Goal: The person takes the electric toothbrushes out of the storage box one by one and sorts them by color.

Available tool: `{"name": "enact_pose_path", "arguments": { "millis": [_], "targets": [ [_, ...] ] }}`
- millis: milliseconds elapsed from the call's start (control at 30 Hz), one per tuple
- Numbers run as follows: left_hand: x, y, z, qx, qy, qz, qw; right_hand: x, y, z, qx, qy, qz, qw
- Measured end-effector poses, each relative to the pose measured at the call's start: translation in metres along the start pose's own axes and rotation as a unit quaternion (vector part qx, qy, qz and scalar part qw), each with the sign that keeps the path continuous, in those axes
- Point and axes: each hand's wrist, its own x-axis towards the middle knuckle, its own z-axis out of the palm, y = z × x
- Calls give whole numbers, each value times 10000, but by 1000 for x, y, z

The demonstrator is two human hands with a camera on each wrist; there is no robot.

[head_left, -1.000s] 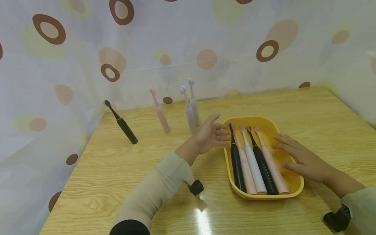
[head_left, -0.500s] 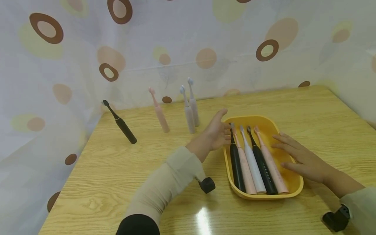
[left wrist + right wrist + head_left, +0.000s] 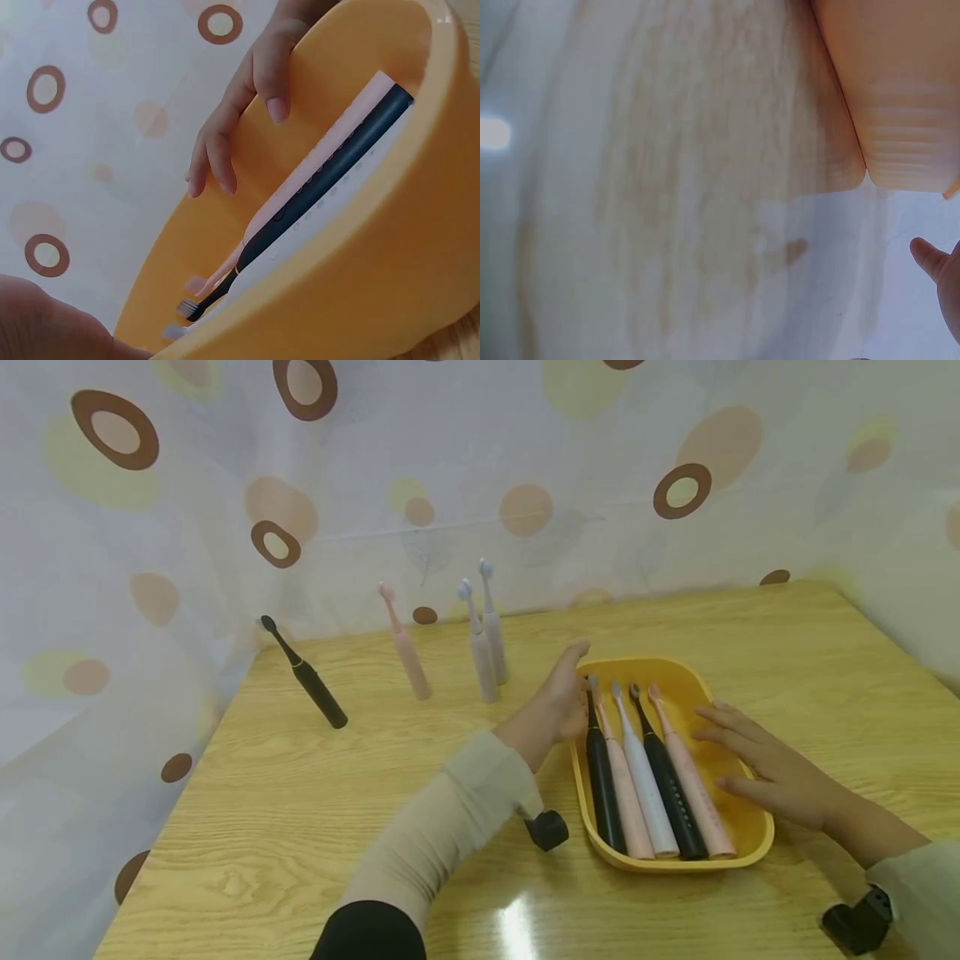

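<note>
The tabletop [image 3: 300, 827] carries the yellow tray [image 3: 690, 689], flanked by your right grip [image 3: 776, 770] and left grip [image 3: 553, 703].
Your right grip is spread, reaching over one side; the left has its thumb up at the opposite side, fingers too foreshortened to tell whether they curl. Five toothbrushes [image 3: 651, 793] lie side by side in the tray; its near side hides two from the left wrist view.
</note>
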Motion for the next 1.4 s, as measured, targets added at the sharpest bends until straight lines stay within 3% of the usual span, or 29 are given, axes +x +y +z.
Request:
{"name": "enact_pose_path", "arguments": {
  "millis": [467, 767, 1167, 1400],
  "targets": [
    [13, -5, 7, -232, 694, 44, 9973, 0, 1, 0, 47, -26, 57, 10000],
    [17, -8, 10, -316, 947, 77, 9950, 0, 1, 1, 15, 1, 26, 10000],
    [16, -9, 8, -345, 748, 19, 9966, 0, 1, 1, 18, -13, 33, 10000],
    [10, -10, 4, -213, 496, 347, 9979, -1, 1, 2, -13, 2, 12, 10000]
  ]
}}
